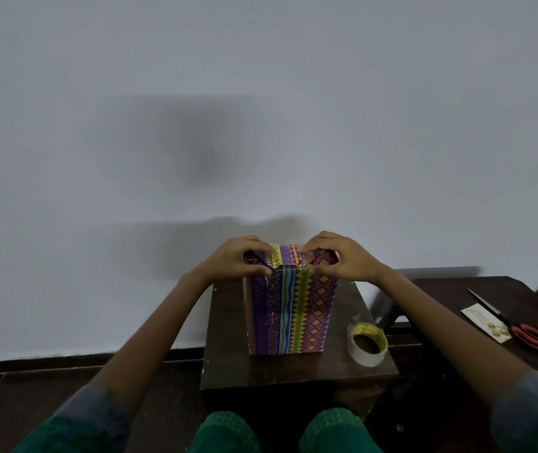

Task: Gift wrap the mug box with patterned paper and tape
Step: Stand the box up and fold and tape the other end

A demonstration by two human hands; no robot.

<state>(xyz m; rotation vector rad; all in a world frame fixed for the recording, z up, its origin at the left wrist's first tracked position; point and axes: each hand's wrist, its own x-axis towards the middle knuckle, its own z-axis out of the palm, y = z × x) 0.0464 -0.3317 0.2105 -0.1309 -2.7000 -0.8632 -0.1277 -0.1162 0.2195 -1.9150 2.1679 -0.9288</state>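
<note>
The mug box (pixel 290 308) stands upright on a small dark stool (pixel 225 361), covered in purple, yellow and green patterned paper. My left hand (pixel 238 259) grips the top left corner of the box, its fingers curled over the folded paper. At the top right corner my right hand (pixel 342 256) grips the paper the same way. Between the hands a strip of the top face shows. A roll of clear tape (pixel 366 344) lies on the stool to the right of the box.
Red-handled scissors (pixel 516 325) and a small white card (pixel 486 323) lie on a dark table at the right. A plain wall rises behind the stool. My knees in green cloth (pixel 333 429) are below the stool's front edge.
</note>
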